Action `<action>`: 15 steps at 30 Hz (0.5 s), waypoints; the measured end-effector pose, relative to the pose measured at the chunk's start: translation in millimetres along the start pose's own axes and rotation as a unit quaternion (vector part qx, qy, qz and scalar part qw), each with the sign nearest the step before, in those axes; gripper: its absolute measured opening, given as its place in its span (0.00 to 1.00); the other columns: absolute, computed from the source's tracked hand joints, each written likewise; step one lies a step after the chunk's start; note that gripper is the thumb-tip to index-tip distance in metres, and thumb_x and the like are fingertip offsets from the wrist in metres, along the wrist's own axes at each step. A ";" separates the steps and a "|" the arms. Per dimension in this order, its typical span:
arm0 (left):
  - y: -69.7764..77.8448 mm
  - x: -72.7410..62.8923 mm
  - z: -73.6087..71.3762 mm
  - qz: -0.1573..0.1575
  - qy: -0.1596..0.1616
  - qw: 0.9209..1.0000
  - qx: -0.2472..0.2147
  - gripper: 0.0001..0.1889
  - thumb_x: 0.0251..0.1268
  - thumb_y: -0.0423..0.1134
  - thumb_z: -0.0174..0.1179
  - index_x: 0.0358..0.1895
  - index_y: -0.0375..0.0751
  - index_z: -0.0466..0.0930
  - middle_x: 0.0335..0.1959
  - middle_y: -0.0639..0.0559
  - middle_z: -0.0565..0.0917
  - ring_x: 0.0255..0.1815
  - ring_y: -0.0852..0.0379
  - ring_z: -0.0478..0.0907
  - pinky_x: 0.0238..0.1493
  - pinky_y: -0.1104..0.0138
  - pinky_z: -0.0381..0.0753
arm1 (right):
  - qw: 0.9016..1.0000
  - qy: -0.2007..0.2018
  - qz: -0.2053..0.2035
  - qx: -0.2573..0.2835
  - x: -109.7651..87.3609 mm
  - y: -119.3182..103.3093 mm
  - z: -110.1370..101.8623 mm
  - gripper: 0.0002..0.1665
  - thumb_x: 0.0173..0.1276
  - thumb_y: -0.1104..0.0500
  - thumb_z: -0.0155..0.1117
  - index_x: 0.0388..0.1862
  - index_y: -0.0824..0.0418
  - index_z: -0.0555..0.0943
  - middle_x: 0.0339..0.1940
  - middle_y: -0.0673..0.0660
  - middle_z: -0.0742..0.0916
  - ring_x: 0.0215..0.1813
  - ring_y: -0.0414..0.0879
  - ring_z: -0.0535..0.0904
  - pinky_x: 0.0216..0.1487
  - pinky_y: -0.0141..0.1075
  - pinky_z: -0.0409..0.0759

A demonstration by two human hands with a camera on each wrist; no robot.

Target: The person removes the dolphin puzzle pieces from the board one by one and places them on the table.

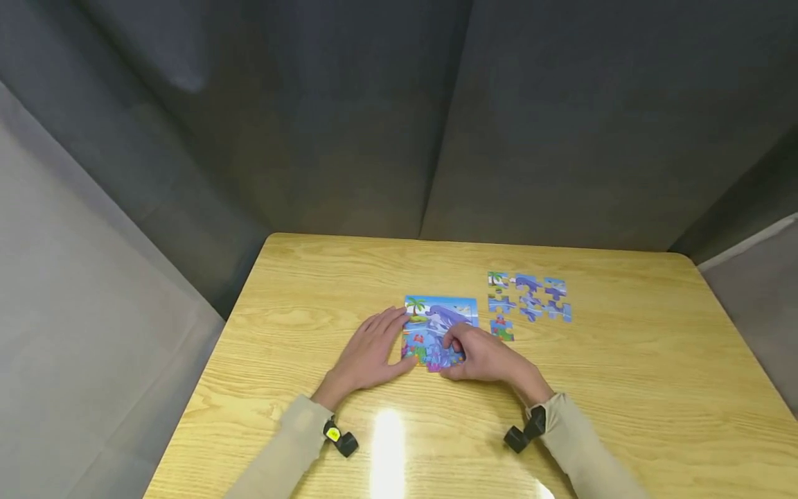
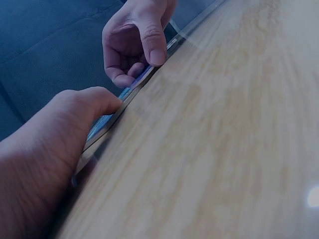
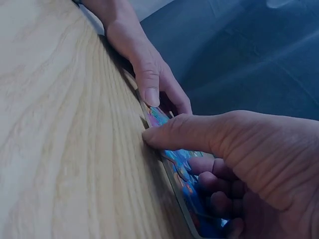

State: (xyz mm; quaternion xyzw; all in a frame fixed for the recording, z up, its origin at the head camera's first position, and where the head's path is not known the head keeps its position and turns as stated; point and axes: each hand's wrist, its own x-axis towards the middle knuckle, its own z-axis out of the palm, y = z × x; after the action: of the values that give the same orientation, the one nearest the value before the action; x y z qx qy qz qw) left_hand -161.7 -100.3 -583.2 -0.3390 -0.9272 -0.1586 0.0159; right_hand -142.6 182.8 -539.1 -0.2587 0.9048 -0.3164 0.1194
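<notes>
A jigsaw puzzle [image 1: 419,339] with a dolphin and palm tree picture lies flat on the table. My left hand [image 1: 369,352] rests along its left side, fingers fairly straight, the thumb at the lower left corner. At the bottom edge my right hand [image 1: 480,352] pinches a puzzle piece [image 1: 434,368] that juts out past the border, between thumb and curled index finger. In the right wrist view, the right thumb [image 3: 174,132] lies over the puzzle's near edge and the other fingers are curled above the picture. The right hand covers the lower right part of the puzzle.
Right of the puzzle lie several loose-looking puzzle pieces [image 1: 530,303] in rough rows, some with parts of a dolphin. All this is on a wooden table [image 1: 299,277]. Grey curtains [image 1: 349,138] hang behind it and at both sides.
</notes>
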 end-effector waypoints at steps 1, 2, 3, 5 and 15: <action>0.1 -0.2 0.0 -0.001 0.000 1.000 0.001 0.46 0.73 0.74 0.45 0.84 0.48 0.56 0.85 0.52 0.57 0.86 0.50 0.49 0.82 0.52 0.51 | 1.000 0.004 -0.004 -0.006 -0.3 -0.1 0.4 0.25 0.55 0.47 0.84 0.44 0.55 0.81 0.33 0.49 0.78 0.31 0.39 0.70 0.33 0.33 0.71; 0.2 -0.3 -0.1 -0.002 -0.001 1.000 0.001 0.46 0.73 0.74 0.45 0.84 0.48 0.56 0.85 0.52 0.57 0.86 0.51 0.49 0.82 0.52 0.51 | 1.000 0.008 -0.006 -0.012 -0.5 0.1 1.0 0.25 0.54 0.47 0.84 0.43 0.54 0.81 0.32 0.48 0.78 0.31 0.39 0.70 0.32 0.32 0.71; 0.2 -0.2 0.0 -0.002 -0.001 1.000 0.001 0.46 0.73 0.74 0.45 0.84 0.48 0.55 0.85 0.53 0.57 0.86 0.51 0.49 0.82 0.52 0.51 | 1.000 0.012 -0.009 -0.019 -0.8 0.4 1.5 0.24 0.53 0.47 0.83 0.42 0.53 0.81 0.31 0.48 0.78 0.30 0.38 0.70 0.31 0.32 0.71; 0.4 -0.1 -0.1 -0.004 -0.002 1.000 0.000 0.46 0.73 0.74 0.45 0.84 0.49 0.55 0.85 0.54 0.56 0.86 0.52 0.48 0.83 0.53 0.50 | 0.999 0.018 -0.013 -0.031 -2.0 0.6 2.2 0.23 0.51 0.46 0.82 0.41 0.52 0.81 0.29 0.47 0.78 0.28 0.37 0.70 0.29 0.32 0.70; -0.1 -0.9 0.3 -0.001 0.000 1.000 -0.002 0.47 0.72 0.74 0.45 0.84 0.48 0.55 0.85 0.52 0.56 0.86 0.50 0.49 0.82 0.51 0.51 | 0.998 0.062 -0.030 0.006 -23.6 4.4 -9.0 0.23 0.51 0.52 0.82 0.41 0.53 0.79 0.30 0.49 0.77 0.29 0.37 0.70 0.33 0.32 0.71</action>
State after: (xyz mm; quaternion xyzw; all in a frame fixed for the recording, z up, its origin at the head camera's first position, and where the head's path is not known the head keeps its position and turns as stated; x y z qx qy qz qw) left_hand -161.0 -100.8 -583.6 -0.3384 -0.9271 -0.1606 0.0145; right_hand -128.0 203.2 -533.7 -0.2652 0.9003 -0.3407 0.0553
